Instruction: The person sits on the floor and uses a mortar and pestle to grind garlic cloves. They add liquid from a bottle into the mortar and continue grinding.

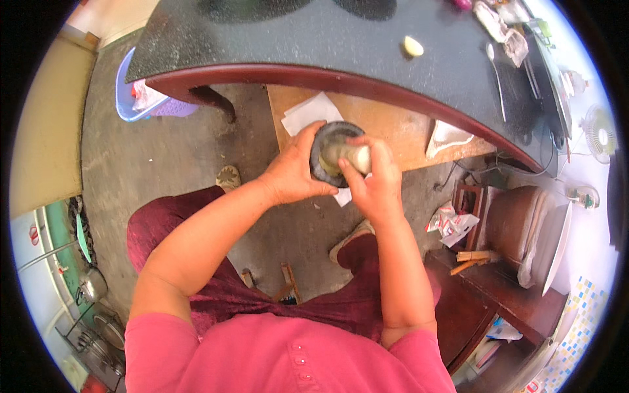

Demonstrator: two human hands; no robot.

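A dark stone mortar (319,169) sits low in front of me, over sheets of white paper at the edge of a light wooden board or low table (408,127). My left hand (297,169) cups the mortar's left side, thumb at its near rim. In my right hand (376,174) is a pale pestle (362,158), slightly blurred and tilted into the mortar. Something yellow-green shows inside the bowl, partly hidden by the pestle. Above, on the dark speckled tabletop, lies a peeled pale garlic clove or similar piece (413,46).
A long-handled spoon (496,81) and crumpled wrappings (491,22) lie at the tabletop's right. A purple basket (125,93) stands on the floor at left. The table's red-brown edge (314,73) curves just beyond my hands. A dark wooden cabinet (457,319) is at right.
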